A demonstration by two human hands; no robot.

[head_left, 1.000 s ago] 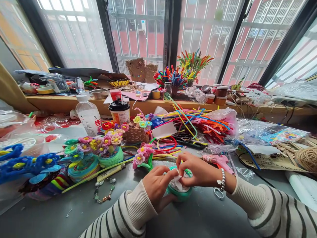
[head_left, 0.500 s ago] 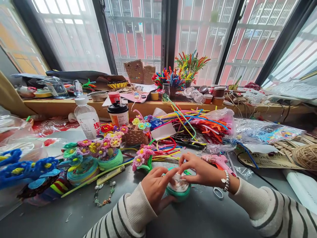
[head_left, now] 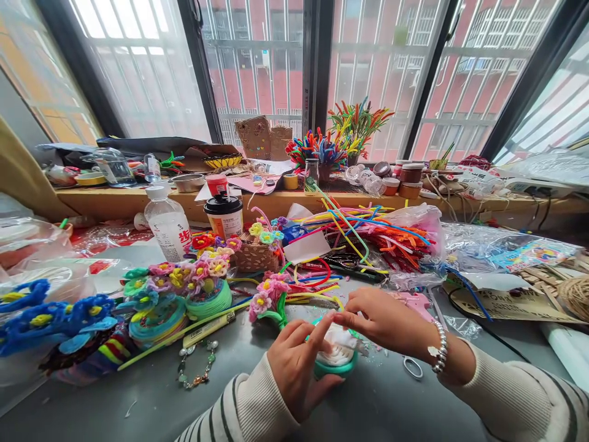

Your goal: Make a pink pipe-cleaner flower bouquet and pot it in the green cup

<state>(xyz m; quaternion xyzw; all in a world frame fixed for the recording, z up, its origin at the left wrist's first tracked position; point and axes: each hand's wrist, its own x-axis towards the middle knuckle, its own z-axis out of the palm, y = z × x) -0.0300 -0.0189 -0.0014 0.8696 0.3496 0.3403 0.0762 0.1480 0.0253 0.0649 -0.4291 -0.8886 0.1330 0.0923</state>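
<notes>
A small green round pot (head_left: 335,367), filled with a white, soft-looking mass (head_left: 339,345), sits on the grey table between my hands. My left hand (head_left: 299,362) is at its left side, thumb stretched along the near rim and index finger reaching up over the white mass. My right hand (head_left: 389,320) is above the pot's far right edge, its fingers drawn together at the tip of my left index finger. Whatever may be between those fingertips is too small to make out. A pink pipe-cleaner flower bunch (head_left: 267,298) with green stems lies just behind my left hand.
Finished flower pots (head_left: 159,322) stand at the left, near a beaded bracelet (head_left: 197,365) and a cutter knife (head_left: 209,328). Behind are a pipe-cleaner bundle (head_left: 400,230), a water bottle (head_left: 166,224) and a lidded cup (head_left: 224,215). A pink glue gun (head_left: 416,302) lies right.
My right hand has lifted off the white mass and moved slightly right, its fingertips now meeting my left index finger. More of the white mass shows. The view has shifted slightly.
</notes>
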